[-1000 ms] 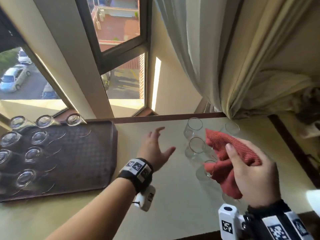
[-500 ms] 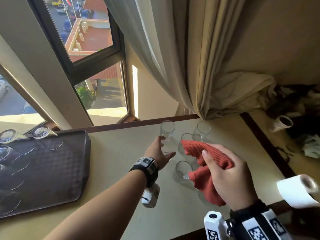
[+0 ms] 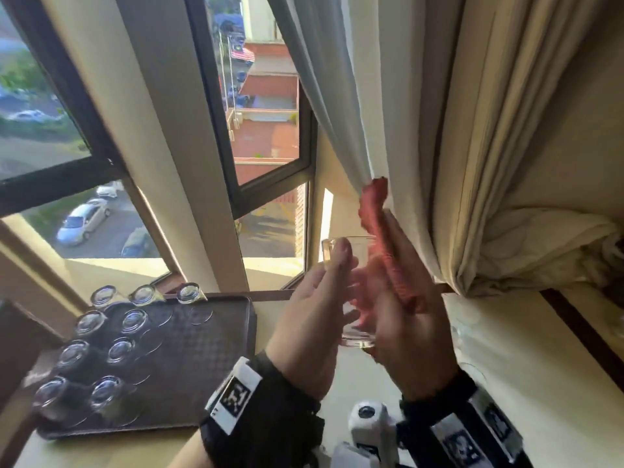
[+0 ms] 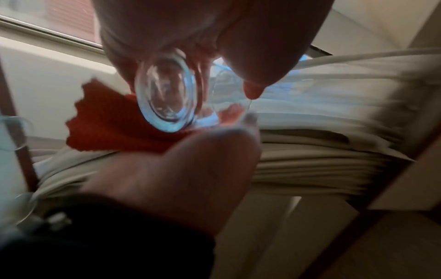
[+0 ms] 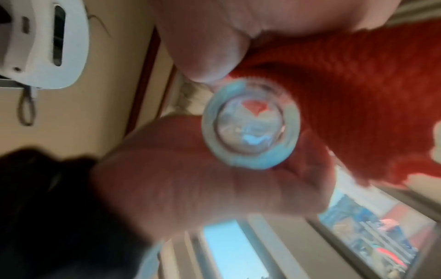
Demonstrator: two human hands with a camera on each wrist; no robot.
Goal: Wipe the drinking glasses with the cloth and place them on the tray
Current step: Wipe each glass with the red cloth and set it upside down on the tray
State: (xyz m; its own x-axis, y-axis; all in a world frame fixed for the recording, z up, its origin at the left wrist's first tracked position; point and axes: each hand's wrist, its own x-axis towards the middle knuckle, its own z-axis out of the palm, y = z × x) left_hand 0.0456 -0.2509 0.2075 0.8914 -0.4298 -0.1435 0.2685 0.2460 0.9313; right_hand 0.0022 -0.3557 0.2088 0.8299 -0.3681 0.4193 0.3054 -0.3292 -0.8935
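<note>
A clear drinking glass (image 3: pixel 358 255) is held up in the air over the table, in front of the window. My left hand (image 3: pixel 314 319) grips it from the left, thumb near the rim. My right hand (image 3: pixel 412 332) holds the red cloth (image 3: pixel 373 204) against the glass's right side, and one corner of the cloth sticks up above the fingers. The left wrist view shows the glass's thick base (image 4: pixel 167 98) between both hands, with the cloth (image 4: pixel 105 124) behind it. In the blurred right wrist view the cloth (image 5: pixel 346 94) lies along the glass (image 5: pixel 250 126).
A dark tray (image 3: pixel 202 349) lies at the left on the cream table (image 3: pixel 523 383) and carries several upturned glasses (image 3: pixel 118 349). Faint clear glasses (image 3: pixel 467 320) stand on the table to the right of my hands. A bunched curtain (image 3: pixel 472 163) hangs close behind.
My left hand reached the group of glasses, took one and lifted it. My right hand brought the cloth up against it. The head view has tilted upward.
</note>
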